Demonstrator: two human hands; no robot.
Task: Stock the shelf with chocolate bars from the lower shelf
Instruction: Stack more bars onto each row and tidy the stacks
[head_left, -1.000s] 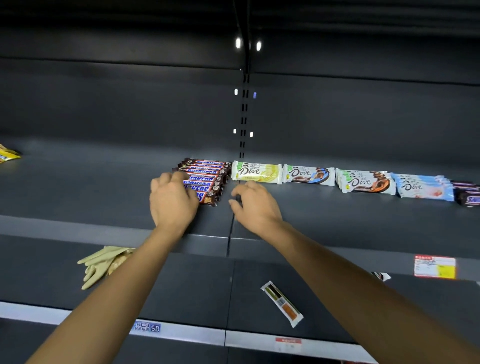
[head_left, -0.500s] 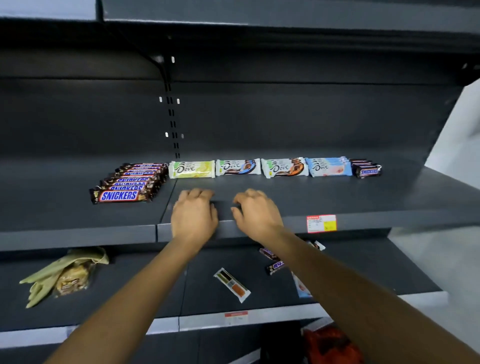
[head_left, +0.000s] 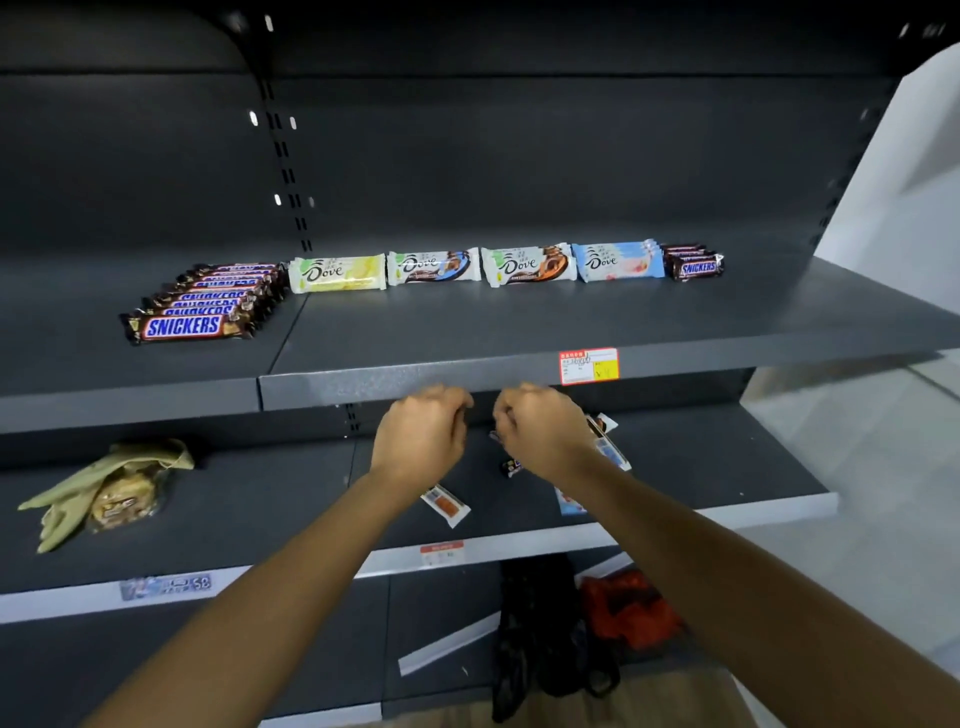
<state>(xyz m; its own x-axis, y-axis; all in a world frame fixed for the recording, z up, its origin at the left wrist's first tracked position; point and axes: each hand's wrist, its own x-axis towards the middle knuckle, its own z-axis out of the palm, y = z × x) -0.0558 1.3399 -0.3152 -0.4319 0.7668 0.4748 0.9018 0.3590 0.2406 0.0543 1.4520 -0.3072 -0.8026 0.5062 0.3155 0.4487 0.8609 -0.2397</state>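
Observation:
On the upper shelf (head_left: 519, 332) lies a row of bars: a stack of Snickers (head_left: 182, 325) at the left, several Dove bars (head_left: 434, 266) in the middle, and a small Snickers stack (head_left: 696, 266) at the right. Loose bars lie on the lower shelf (head_left: 727, 467): a white and orange bar (head_left: 447, 506), a small dark bar (head_left: 511, 466) and a light blue bar (head_left: 569, 501). My left hand (head_left: 421, 436) and my right hand (head_left: 540, 431) hover side by side just below the upper shelf's front edge, above those loose bars. Their fingers are loosely curled and I see nothing held.
Pale gloves and a snack packet (head_left: 104, 493) lie at the left of the lower shelf. A red and yellow price tag (head_left: 588, 366) sticks to the upper shelf's edge. Below are a black bag (head_left: 545, 639) and a red thing (head_left: 628, 608). White floor shows at the right.
Both hands have left the upper shelf beside the Snickers stack and dropped below its front edge, over the lower shelf. My view has swung right and down.

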